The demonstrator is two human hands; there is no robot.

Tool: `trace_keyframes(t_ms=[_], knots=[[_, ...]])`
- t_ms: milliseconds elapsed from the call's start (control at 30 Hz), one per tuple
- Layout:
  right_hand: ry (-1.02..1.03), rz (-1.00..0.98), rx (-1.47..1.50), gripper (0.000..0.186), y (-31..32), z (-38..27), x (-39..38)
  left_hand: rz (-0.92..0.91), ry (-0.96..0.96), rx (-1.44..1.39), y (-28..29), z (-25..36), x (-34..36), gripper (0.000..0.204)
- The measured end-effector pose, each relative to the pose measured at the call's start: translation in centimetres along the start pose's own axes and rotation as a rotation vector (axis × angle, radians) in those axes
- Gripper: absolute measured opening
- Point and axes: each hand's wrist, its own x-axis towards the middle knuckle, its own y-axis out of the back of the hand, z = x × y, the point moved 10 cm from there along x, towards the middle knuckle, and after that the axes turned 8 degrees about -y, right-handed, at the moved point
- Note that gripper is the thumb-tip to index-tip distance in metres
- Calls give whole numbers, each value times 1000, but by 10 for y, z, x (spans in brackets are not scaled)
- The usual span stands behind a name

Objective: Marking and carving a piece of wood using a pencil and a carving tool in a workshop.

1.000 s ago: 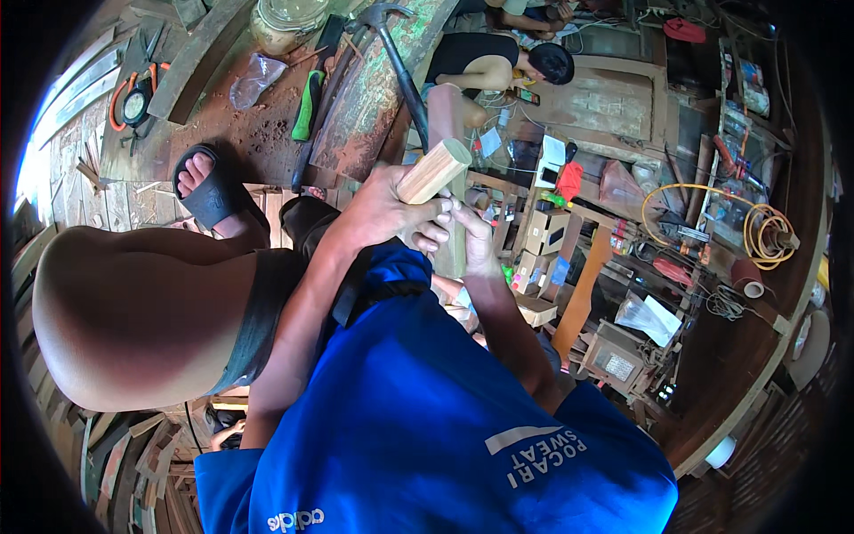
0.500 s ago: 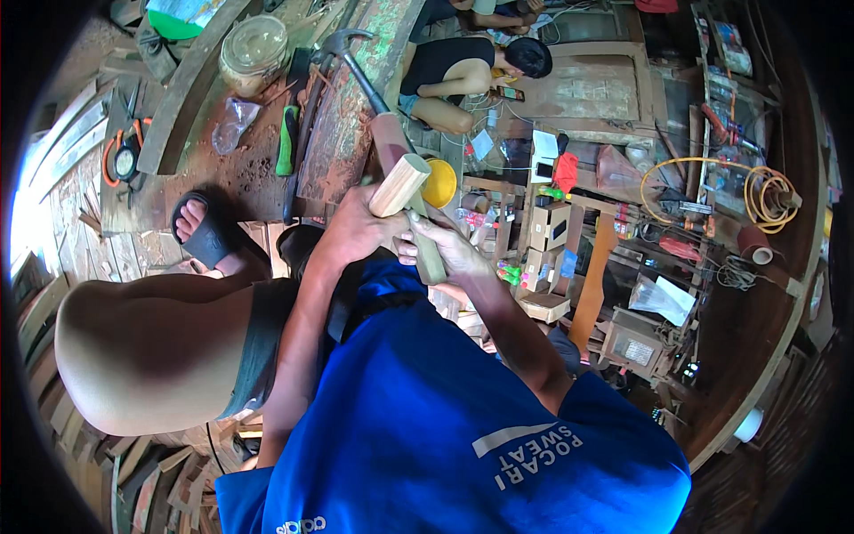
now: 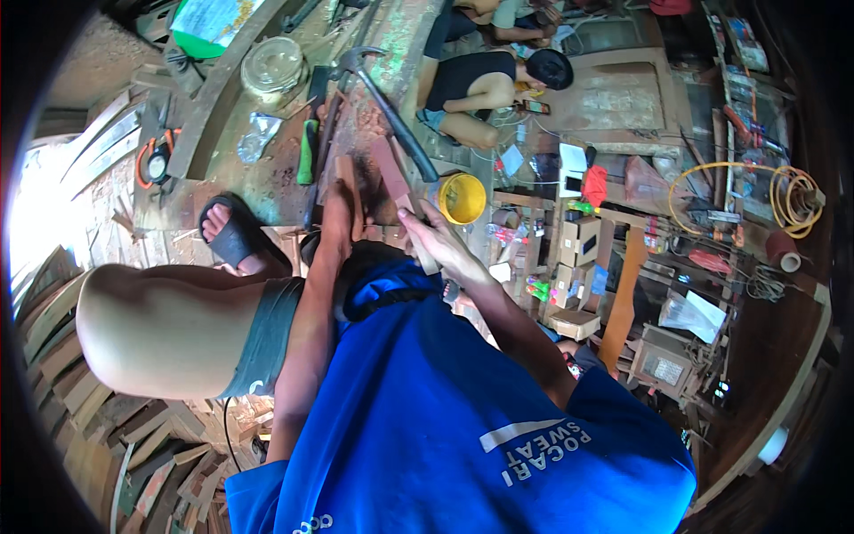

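Note:
My left hand is closed on a short brown wooden piece that points away from me at the front edge of the cluttered bench. Just to its right, my right hand is closed on a longer wooden bar with a pink upper face, held at a slant with its lower end toward my waist. Beyond both pieces lies a claw hammer with a dark handle. A green-handled tool is on the bench, left of my hands.
Yellow bucket right of my hands. Glass jar, crumpled plastic and orange-handled cutters on the bench. Co-worker sits beyond with a phone. Cardboard boxes, coiled yellow hose at right; scrap wood at lower left.
My left hand has swung the short piece down and away from me, off the longer bar, toward the bench. My right hand still holds the bar. The yellow bucket now shows more fully.

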Motion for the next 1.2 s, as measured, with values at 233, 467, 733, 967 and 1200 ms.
trace_keyframes(t_ms=[233, 467, 733, 967, 1200], knots=[[461, 182, -715, 54, -5, 3, 6, -68, 126, -77, 3, -30, 12, 46], [205, 178, -778, 48, -15, -12, -23, -135, 32, -136, 2, -40, 31, 39], [487, 389, -783, 37, -27, -49, 31, 32, 109, -53, 7, -29, 14, 30], [199, 160, -781, 43, -31, -31, -21, -51, 31, 72, 5, -13, 11, 37], [124, 275, -801, 42, -47, -69, 55, 56, 113, -100, 36, -64, 50, 35]])
